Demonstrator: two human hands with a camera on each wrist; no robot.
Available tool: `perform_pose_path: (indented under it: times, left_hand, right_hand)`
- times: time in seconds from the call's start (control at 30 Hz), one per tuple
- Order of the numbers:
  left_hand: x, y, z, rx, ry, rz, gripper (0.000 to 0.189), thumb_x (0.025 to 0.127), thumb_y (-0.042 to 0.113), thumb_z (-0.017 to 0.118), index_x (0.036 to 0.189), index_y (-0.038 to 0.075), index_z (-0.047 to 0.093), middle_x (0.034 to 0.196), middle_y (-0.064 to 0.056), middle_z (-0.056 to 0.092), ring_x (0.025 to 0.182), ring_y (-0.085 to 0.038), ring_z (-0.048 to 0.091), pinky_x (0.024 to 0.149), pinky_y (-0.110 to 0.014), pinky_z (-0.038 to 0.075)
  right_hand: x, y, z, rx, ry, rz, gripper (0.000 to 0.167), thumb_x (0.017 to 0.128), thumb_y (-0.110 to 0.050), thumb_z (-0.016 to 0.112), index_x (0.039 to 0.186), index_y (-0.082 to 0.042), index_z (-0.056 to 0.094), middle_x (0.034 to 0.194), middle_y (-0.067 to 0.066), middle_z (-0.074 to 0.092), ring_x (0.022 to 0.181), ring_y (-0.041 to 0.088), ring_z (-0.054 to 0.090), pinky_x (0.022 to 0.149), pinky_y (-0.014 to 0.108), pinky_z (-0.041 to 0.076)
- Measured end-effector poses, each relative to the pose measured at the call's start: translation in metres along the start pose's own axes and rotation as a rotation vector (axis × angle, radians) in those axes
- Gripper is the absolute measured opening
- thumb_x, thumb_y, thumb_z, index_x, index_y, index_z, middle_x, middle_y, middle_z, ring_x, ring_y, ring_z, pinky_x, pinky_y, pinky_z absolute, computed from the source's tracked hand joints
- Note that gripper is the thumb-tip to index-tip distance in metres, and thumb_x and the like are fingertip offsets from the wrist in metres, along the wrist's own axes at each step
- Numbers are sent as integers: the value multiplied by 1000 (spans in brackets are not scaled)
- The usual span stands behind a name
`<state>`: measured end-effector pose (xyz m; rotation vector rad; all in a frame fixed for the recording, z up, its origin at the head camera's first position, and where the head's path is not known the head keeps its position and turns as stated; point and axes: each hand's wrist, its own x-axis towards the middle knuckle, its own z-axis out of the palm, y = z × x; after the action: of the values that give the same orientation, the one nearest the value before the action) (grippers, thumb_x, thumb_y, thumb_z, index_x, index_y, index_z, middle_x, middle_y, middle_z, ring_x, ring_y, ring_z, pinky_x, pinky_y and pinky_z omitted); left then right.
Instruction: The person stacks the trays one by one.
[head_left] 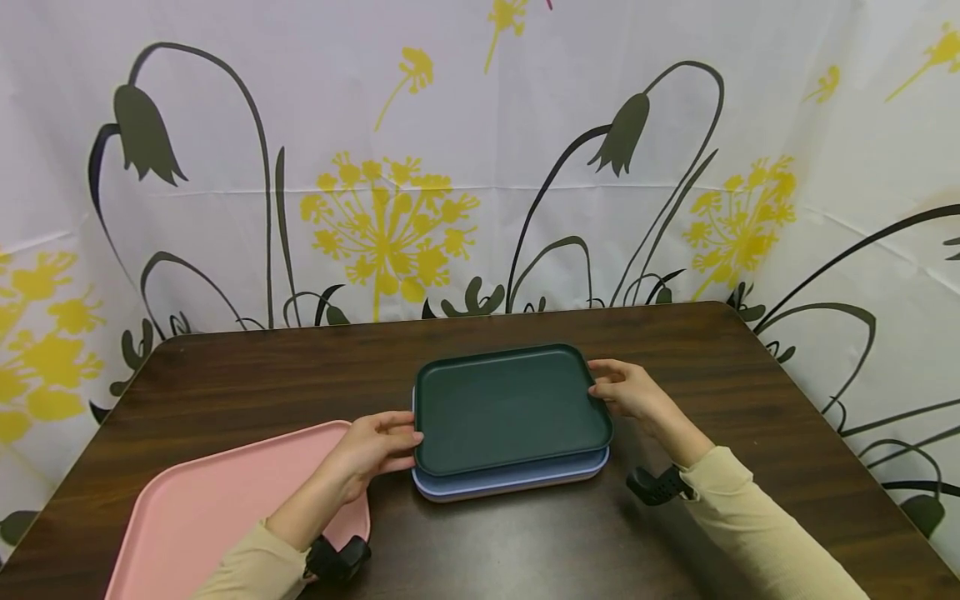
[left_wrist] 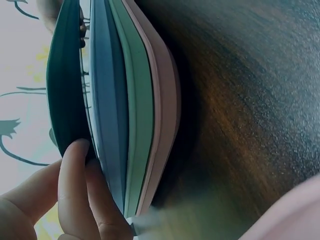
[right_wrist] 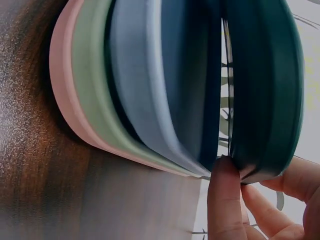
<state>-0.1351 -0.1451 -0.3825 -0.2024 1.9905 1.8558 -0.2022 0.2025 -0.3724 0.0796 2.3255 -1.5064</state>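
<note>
A dark green rectangular tray (head_left: 513,408) is held at its two short ends, slightly above a stack. The left hand (head_left: 366,450) pinches its left end between thumb and fingers. At the opposite end, the right hand (head_left: 633,392) grips the rim in the same way. Beneath is a blue tray (head_left: 517,479), with a gap between it and the dark green one in both wrist views. Below the blue one lie a light green tray (left_wrist: 140,100) and a pink tray (left_wrist: 167,100), nested together. In the head view the light green one is hidden.
A larger pink tray (head_left: 225,500) lies on the dark wooden table (head_left: 525,550) at the left, partly under the left forearm. Behind the table hangs a white curtain (head_left: 480,108) with a flower print. Each wrist carries a black strapped device (head_left: 660,485).
</note>
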Motion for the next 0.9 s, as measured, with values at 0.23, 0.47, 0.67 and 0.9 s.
perform_pose_path:
  times: [0.23,0.47,0.67,0.9]
  left_hand:
    - [-1,2,3,43,15,-7,64,89,1,59,143,-10,29,120,-30,56,85,-13,67,78,-37,60]
    - [-3,2,6,109,66,-13,63,88,3,62,143,-7,33,120,-32,54,88,-15,66,75,-38,61]
    - [-4,2,6,113,77,-19,63,86,1,63,142,-7,35,127,-35,46,87,-13,64,74,-36,61]
    - [-5,2,7,113,75,-28,66,85,-1,63,143,-6,33,120,-30,48,82,-12,63,72,-36,61]
  right_hand:
    - [2,3,2,-4,-3,4,57,92,-7,58,144,1,37,120,22,59,79,6,60,70,24,56]
    - [1,4,4,-31,8,2,54,92,-6,57,143,2,38,117,20,61,81,6,59,72,23,54]
    - [-1,5,5,-26,15,-9,53,92,-4,58,141,4,40,104,10,63,78,4,58,70,22,53]
    - [-1,7,5,-57,22,3,52,90,-4,60,139,3,43,102,9,62,82,8,56,69,23,52]
